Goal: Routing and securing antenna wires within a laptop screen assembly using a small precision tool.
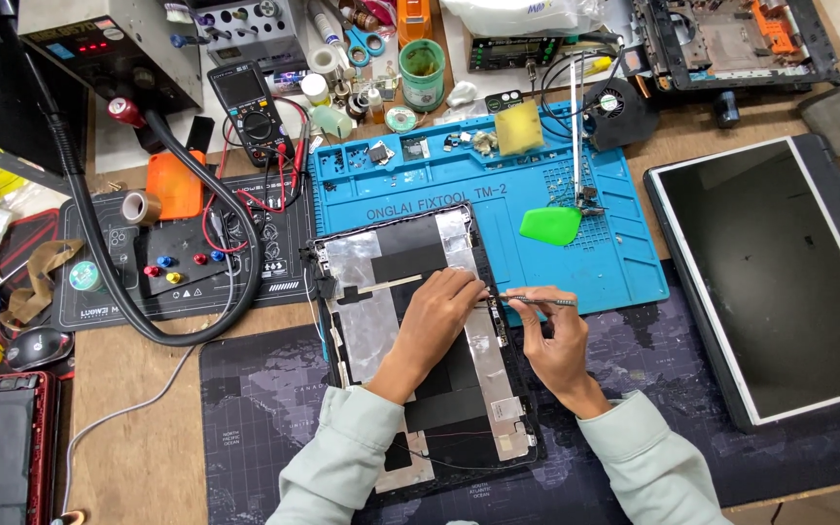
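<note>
An opened laptop lid shell [367, 282] with silver foil and black patches lies on a dark desk mat in front of me. My left hand [435, 316] rests flat on its middle, fingertips at its right edge. My right hand [556, 340] sits just right of the shell and pinches thin metal tweezers [537, 300], whose tip points left to the shell's right rim beside my left fingertips. Pale green sleeves cover both forearms.
A blue repair mat [624, 262] behind the shell carries a green pick [551, 226], a yellow sponge [518, 127] and small parts. A bare laptop screen panel [780, 272] lies at right. A multimeter [250, 107], black hose [177, 156] and power unit stand at back left.
</note>
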